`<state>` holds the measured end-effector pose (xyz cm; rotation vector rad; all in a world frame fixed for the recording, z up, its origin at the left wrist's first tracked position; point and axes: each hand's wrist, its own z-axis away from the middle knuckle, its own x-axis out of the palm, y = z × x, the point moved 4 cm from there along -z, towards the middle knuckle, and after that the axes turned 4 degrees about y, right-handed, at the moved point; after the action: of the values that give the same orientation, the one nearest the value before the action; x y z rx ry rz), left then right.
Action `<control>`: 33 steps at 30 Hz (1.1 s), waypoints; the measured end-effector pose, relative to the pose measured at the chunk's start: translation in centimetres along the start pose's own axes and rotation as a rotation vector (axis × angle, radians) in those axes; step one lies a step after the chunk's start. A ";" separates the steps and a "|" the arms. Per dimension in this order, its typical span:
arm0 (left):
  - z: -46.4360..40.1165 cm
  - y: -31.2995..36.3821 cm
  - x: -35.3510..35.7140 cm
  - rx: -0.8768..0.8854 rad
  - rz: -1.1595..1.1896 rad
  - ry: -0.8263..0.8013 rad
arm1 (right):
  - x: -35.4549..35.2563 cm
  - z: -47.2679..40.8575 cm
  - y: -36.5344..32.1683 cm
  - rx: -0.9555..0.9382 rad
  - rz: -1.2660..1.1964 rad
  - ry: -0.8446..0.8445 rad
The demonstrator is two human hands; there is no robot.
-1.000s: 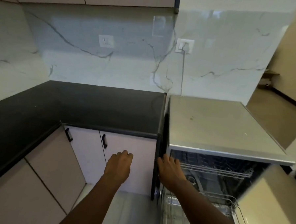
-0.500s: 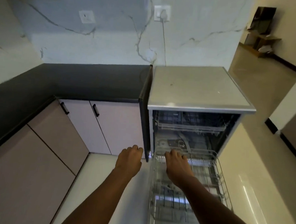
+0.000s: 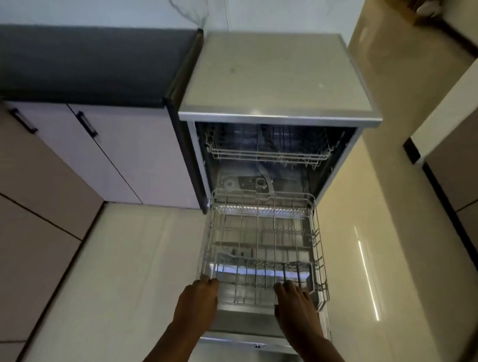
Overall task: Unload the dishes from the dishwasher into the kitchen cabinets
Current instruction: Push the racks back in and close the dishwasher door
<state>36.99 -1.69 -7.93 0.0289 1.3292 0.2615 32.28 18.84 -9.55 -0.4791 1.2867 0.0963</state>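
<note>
The dishwasher (image 3: 276, 77) stands open with its door (image 3: 241, 323) folded down flat. Its lower wire rack (image 3: 320, 240) is pulled out over the door, and I see no dishes in it. The upper rack (image 3: 267, 154) sits inside the tub; its contents are too dark to make out. My left hand (image 3: 198, 300) holds the rack's front left corner. My right hand (image 3: 295, 305) holds the front rim toward the right, fingers curled over the wire.
Pale lower cabinets (image 3: 122, 158) with black handles (image 3: 87, 124) stand left of the dishwasher under a black counter (image 3: 86, 62). More cabinet fronts (image 3: 23, 197) run along the left side. Glossy cream floor (image 3: 134, 258) lies to the left and right of the door.
My view has tilted down toward the floor. Both hands drew back from the dishwasher opening to the front rim of the pulled-out lower rack.
</note>
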 end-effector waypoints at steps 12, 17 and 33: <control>-7.5 1.6 22.6 -0.144 0.157 -0.016 | 19.6 -7.4 11.7 0.007 -0.092 -0.126; -10.6 1.5 30.8 -0.040 0.074 -0.006 | 27.0 -8.3 15.2 0.092 -0.192 -0.149; -18.6 1.1 30.5 -0.001 0.182 0.285 | 27.1 -16.3 16.4 0.124 -0.148 0.132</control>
<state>25.49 3.24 -41.37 0.1153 1.6120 0.4330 20.11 21.87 -42.90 -0.4788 1.3730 -0.1403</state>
